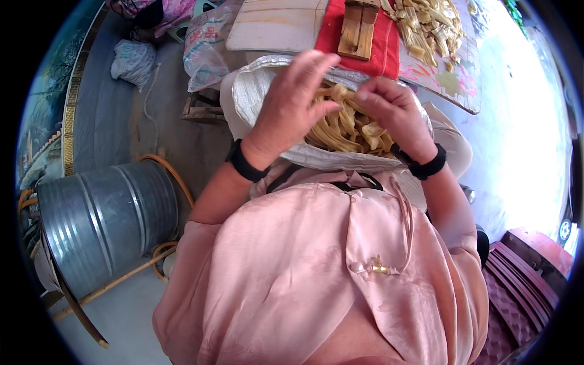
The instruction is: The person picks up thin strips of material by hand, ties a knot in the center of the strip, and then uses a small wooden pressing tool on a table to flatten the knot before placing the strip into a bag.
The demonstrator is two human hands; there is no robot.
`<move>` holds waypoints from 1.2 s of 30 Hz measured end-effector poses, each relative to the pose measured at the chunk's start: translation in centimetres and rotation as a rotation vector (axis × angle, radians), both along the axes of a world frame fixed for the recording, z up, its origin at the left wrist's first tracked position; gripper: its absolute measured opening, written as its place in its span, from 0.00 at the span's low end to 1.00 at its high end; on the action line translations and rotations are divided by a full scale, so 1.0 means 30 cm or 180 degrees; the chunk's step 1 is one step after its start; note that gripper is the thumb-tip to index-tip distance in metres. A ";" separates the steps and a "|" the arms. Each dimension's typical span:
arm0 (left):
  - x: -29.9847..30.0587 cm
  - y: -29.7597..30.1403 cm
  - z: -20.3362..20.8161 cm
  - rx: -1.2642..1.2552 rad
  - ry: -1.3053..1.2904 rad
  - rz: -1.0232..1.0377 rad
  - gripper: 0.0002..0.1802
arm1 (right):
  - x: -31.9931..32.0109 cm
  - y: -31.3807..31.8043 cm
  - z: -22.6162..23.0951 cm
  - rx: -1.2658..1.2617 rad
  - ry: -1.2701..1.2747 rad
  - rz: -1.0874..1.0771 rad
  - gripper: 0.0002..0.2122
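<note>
A white woven sack [249,85] lies open in front of me, its rim folded outward. Inside it is a heap of long, yellowish-tan dried strips [350,131], some looped or folded; their exact kind is unclear. My left hand [292,100] is raised over the sack's left side, fingers stretched out and thumb apart, holding nothing. Over the right side, my right hand [394,108] is closed, with thumb and forefinger pinching the end of a pale yellow strip [340,93]. Each wrist has a black band.
Beyond the sack, a wooden block with a groove [358,33] rests on a red cloth [389,52]. More dried strips [429,27] are piled on the patterned board [450,79]. A white board [274,27] lies left of the cloth. A metal drum [109,213] lies at left.
</note>
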State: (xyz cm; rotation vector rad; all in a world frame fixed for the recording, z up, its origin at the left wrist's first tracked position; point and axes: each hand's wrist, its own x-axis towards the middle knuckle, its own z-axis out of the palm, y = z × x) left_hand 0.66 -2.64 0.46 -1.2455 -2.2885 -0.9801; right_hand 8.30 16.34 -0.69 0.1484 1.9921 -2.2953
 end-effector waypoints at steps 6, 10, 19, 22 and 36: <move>0.027 -0.027 -0.077 -0.1354 -0.0624 -0.0622 0.13 | 0.014 -0.031 -0.055 0.1003 0.0000 0.0756 0.08; -0.045 -0.065 -0.098 -0.1296 0.0348 -0.0870 0.12 | 0.017 -0.041 -0.067 0.1421 0.0531 0.0749 0.08; -0.187 -0.008 -0.157 -0.0266 0.0211 -0.0795 0.09 | -0.027 -0.062 0.025 0.1389 0.0888 -0.0071 0.09; -0.174 0.046 -0.140 0.0563 -0.2488 -0.1077 0.08 | -0.102 0.040 -0.013 0.1254 0.0596 -0.0366 0.09; -0.356 0.194 -0.147 0.0478 -0.2438 -0.0441 0.12 | -0.303 0.152 -0.055 0.1363 0.0614 -0.1065 0.12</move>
